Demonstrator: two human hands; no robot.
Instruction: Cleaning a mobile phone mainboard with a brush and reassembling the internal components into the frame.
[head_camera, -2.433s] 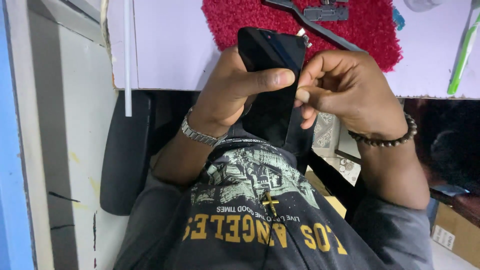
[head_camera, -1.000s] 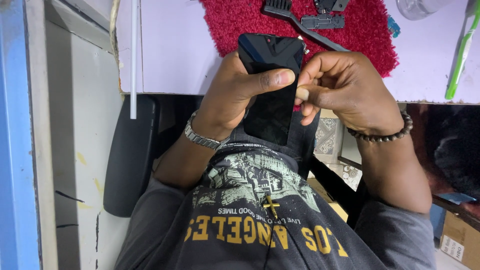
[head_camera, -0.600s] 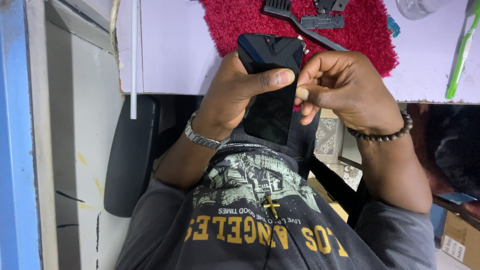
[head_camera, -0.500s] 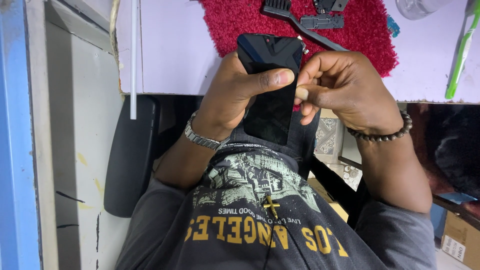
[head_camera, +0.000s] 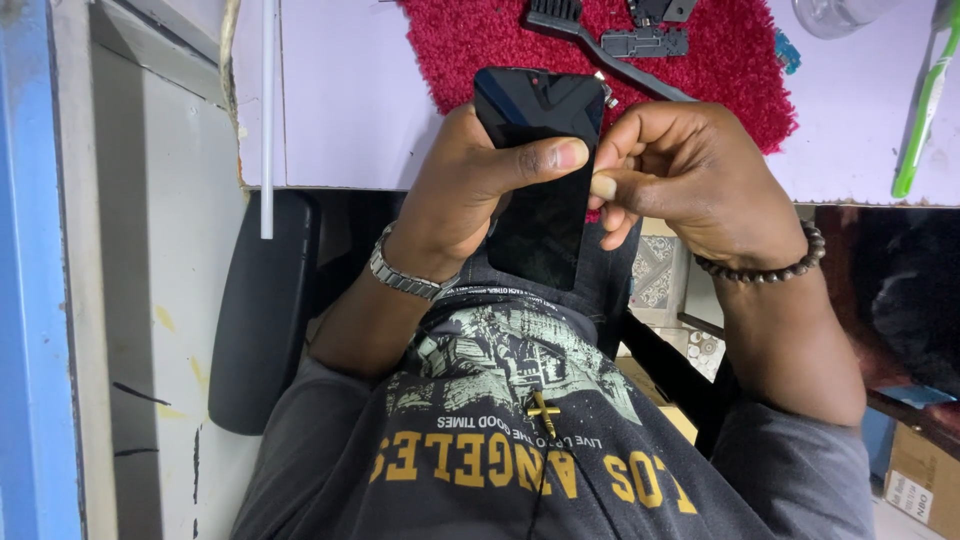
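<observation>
A black smartphone (head_camera: 540, 160) with a dark screen is held upright above my lap, in front of the table edge. My left hand (head_camera: 470, 185) wraps around its left side, thumb laid across the screen. My right hand (head_camera: 690, 175) is curled against the phone's right edge, fingertips pinched at its side. Whether something small sits between those fingers is hidden. A metal watch (head_camera: 400, 275) is on my left wrist and a bead bracelet (head_camera: 775, 265) on my right.
A red fuzzy mat (head_camera: 620, 45) lies on the pale table (head_camera: 340, 90), carrying a black brush (head_camera: 585, 30) and small dark parts (head_camera: 645, 40). A green-and-white toothbrush (head_camera: 925, 95) lies at right. A dark chair arm (head_camera: 265, 310) is at left.
The hands and phone keep the same grip and pose. Only the view shifted slightly since the earliest frame.
</observation>
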